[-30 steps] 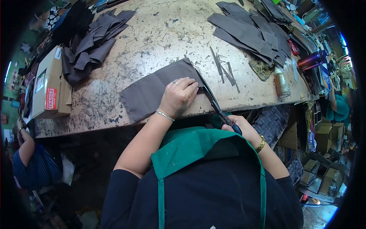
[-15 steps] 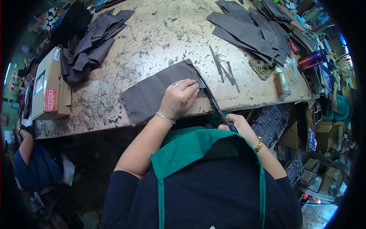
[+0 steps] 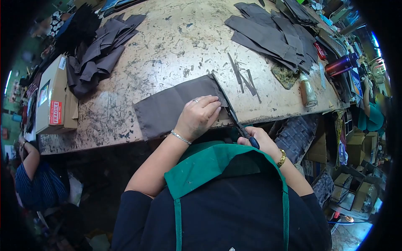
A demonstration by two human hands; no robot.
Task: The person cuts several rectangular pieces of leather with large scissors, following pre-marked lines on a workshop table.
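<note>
We observe the left hand resting on a dark grey fabric piece, fingers together near its right end; we cannot tell whether they pinch it. The right hand grasps scissors by the handles, the blades slanting along the fabric's right edge. We note the fabric at the near side of a scuffed worktable, one corner at the table's edge. Just right of the scissors we record narrow offcut strips, crossing loosely. Farther out we log one fabric pile at far right, another fabric pile at far left, and beside the latter a cardboard box labelled "FRAGILE".
</note>
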